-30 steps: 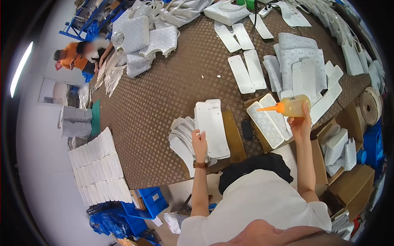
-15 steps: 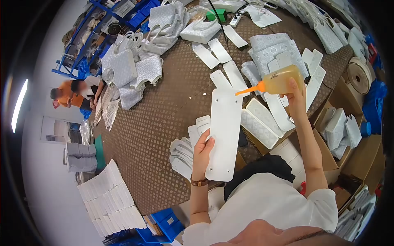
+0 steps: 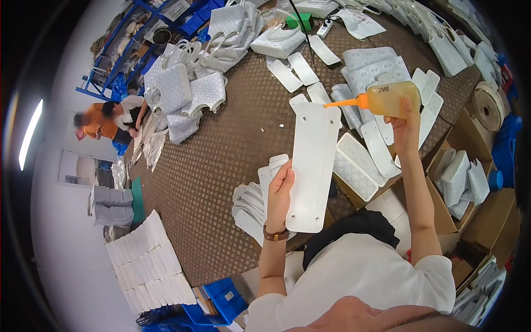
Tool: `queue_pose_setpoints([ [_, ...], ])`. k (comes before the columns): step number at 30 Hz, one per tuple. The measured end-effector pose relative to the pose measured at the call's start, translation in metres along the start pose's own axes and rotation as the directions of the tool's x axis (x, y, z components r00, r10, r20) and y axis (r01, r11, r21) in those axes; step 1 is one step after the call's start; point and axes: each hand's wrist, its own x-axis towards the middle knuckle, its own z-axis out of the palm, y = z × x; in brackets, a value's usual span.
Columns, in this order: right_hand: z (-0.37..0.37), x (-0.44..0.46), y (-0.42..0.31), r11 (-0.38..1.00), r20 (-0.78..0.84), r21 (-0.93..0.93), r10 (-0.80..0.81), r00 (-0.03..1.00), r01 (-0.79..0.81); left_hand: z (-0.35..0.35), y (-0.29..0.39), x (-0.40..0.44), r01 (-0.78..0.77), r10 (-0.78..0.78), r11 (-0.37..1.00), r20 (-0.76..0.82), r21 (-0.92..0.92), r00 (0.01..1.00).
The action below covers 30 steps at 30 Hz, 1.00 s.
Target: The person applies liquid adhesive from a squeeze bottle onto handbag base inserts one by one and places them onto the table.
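Observation:
My left hand point(image 3: 281, 191) grips the left edge of a long white panel point(image 3: 313, 171), raised above the table and tilted, with small metal studs near its ends. In my right hand point(image 3: 405, 122) is a squeeze bottle point(image 3: 394, 99) of yellowish liquid, lying sideways. Its orange nozzle point(image 3: 343, 103) points left, the tip at the panel's upper end; whether it touches cannot be made out. A fanned pile of white panels point(image 3: 249, 205) rests beside my left hand. Patterned white panels point(image 3: 358, 166) lie below the bottle.
White bags point(image 3: 171, 88) are heaped at the table's far left. Stacked white pieces point(image 3: 146, 260) stand at the lower left. Cardboard boxes point(image 3: 489, 218) and a tape roll point(image 3: 489, 107) are on the right. Two people point(image 3: 119, 119) work at the far left.
Over the last second my left hand lifted a white panel from the pile, and the bottle's nozzle came to its upper end. Since the middle frame, panel and bottle have shifted slightly right and up.

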Motion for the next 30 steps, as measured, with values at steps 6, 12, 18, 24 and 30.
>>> queue_pose_setpoints([
  [6,0.016,-0.069,0.039,0.892,0.373,-0.412,-0.019,0.928,0.184,-0.003,-0.003,0.007,-0.024,0.023,1.000,0.076,0.012,0.997],
  [12,0.014,-0.009,0.012,0.991,0.110,0.018,0.127,0.986,-0.130,-0.004,0.000,0.007,0.020,-0.018,0.999,0.080,-0.028,0.997],
  [18,0.026,-0.028,0.048,0.963,0.129,-0.266,0.079,0.989,-0.042,-0.007,-0.009,0.023,0.052,-0.045,0.994,0.070,-0.098,0.997],
  [24,-0.016,-0.076,0.080,0.910,0.128,-0.102,0.412,0.902,-0.402,-0.046,-0.048,0.065,0.115,-0.126,0.979,-0.058,-0.169,0.990],
  [30,-0.062,-0.039,0.062,0.899,-0.330,0.137,0.438,0.836,-0.417,-0.139,-0.159,0.135,0.210,-0.269,0.938,-0.198,-0.275,0.943],
])
